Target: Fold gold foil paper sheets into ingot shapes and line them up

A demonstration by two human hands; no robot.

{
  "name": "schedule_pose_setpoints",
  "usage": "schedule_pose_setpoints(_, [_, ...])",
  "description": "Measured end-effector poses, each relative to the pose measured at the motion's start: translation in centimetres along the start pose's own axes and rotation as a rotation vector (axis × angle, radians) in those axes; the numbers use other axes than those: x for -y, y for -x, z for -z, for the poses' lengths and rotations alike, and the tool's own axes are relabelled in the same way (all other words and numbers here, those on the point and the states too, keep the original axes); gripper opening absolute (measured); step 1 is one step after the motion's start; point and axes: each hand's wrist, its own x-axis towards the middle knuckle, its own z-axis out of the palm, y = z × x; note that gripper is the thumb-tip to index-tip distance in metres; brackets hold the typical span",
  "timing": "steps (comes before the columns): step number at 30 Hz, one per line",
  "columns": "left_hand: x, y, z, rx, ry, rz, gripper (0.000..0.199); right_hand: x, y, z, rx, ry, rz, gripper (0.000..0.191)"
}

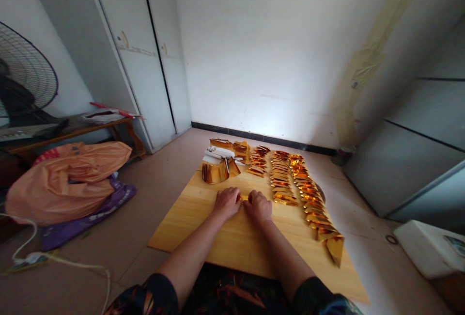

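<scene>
Close together over the middle of the wooden board (189,228) are my left hand (227,202) and my right hand (259,206). Both have curled fingers pinching a small piece of gold foil paper (244,198), most of it hidden behind them. Beyond my left hand stands a curved stack of gold foil sheets (215,172), with white paper (220,152) behind it. To the right, folded gold foil pieces stand in overlapping rows: a short row (257,162), a middle row (281,179) and a long row (314,203) reaching the board's right side.
An orange plastic bag (69,179) and a purple bag (90,213) lie left on the floor, near a white cable (80,265). A fan (25,72) stands on a low wooden bench (72,133). A white box (425,249) sits at the right. A wall (261,63) rises behind the board.
</scene>
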Motion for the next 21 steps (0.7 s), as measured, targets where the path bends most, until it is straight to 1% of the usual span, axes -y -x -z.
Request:
schedule_pose_setpoints(3, [-0.1, 0.1, 0.0, -0.006, 0.002, 0.011, 0.012, -0.1, -0.1, 0.1, 0.008, -0.014, 0.003, 0.015])
schedule_pose_setpoints(9, [0.0, 0.4, 0.7, 0.041, 0.012, 0.046, 0.014, -1.1, -0.5, -0.3, 0.039, -0.100, 0.013, 0.012])
schedule_pose_setpoints(14, [0.8, 0.5, 0.9, 0.031, 0.030, 0.003, 0.016, -2.3, -1.1, -1.1, 0.034, -0.162, 0.035, 0.018])
schedule_pose_setpoints(21, [1.9, 0.7, 0.7, 0.036, 0.061, -0.047, 0.024, -3.0, -1.3, -1.5, 0.029, -0.157, 0.082, 0.025])
